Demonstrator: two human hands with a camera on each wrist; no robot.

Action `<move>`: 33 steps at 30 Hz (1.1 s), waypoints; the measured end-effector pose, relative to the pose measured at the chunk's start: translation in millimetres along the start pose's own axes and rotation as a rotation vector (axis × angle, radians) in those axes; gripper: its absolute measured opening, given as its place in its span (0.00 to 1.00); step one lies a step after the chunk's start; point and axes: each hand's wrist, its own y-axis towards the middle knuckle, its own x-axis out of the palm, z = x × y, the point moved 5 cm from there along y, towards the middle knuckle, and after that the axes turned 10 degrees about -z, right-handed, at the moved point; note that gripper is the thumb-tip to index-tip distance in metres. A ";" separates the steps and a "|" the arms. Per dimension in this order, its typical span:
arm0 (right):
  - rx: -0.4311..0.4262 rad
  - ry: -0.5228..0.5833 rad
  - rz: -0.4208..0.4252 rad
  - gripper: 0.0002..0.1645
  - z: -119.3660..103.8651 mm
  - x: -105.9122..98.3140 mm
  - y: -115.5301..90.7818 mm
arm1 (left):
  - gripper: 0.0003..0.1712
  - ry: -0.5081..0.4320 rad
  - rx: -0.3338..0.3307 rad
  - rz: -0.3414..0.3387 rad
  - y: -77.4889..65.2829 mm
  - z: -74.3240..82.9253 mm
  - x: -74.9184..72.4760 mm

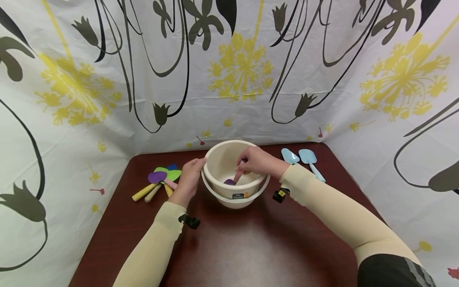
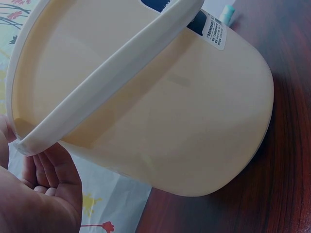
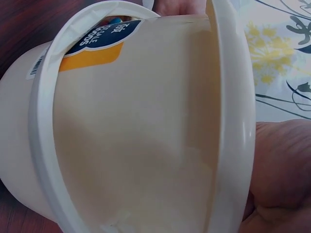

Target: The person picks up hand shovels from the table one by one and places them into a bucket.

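Observation:
A cream plastic bucket (image 1: 234, 190) stands tilted on the table, its mouth towards me and its white carrying handle (image 2: 112, 73) hanging down across its front. At the left side of its rim, my left hand (image 1: 191, 175) grips the edge, thumb over the rim and fingers outside. My right hand (image 1: 256, 159) reaches over the right rim into the bucket, fingers curled round the pink handle of a small toy shovel. That shovel's purple blade (image 1: 230, 182) shows low inside the bucket. In the right wrist view the bucket wall hides the fingers of my right hand (image 3: 282, 170).
Left of the bucket lies a pile of toy shovels with purple (image 1: 157, 177), green (image 1: 173, 175) and blue blades and yellow or pink handles. Two light blue toy shovels (image 1: 307, 156) lie at the back right. A patterned cloth (image 1: 229, 115) hangs behind the dark red table (image 1: 251, 247).

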 end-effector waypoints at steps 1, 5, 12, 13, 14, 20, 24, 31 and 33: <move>0.001 0.002 -0.002 0.05 0.1 0.2 0.0 | 0.21 -0.002 0.001 -0.001 0.1 -0.2 0.4; -0.004 -0.005 -0.010 0.05 -0.2 0.3 0.6 | 0.20 -0.013 0.012 -0.005 -0.5 -0.2 1.3; -0.034 -0.126 -0.026 0.04 -1.4 -0.1 5.2 | 0.21 -0.019 0.023 -0.011 -0.4 -0.1 0.2; -0.042 -0.151 -0.031 0.05 -1.6 0.1 6.0 | 0.21 -0.020 0.023 -0.011 -0.4 -0.1 0.0; -0.049 -0.167 -0.038 0.05 -1.8 0.4 6.9 | 0.21 -0.019 0.022 -0.010 -0.6 0.0 -0.1; -0.027 -0.186 -0.091 0.14 -0.7 4.3 10.2 | 0.24 -0.019 0.003 -0.008 -0.1 -0.6 -0.2; -0.013 -0.242 -0.104 0.18 -0.8 5.7 11.4 | 0.24 -0.023 0.002 -0.006 0.6 -0.1 1.0; -0.021 -0.387 -0.127 0.26 -5.1 8.0 11.4 | 0.23 -0.029 0.011 -0.002 -0.2 0.0 1.5; -0.019 -0.437 -0.126 0.27 -6.9 8.4 10.9 | 0.22 -0.033 0.012 -0.004 -0.2 -0.7 1.4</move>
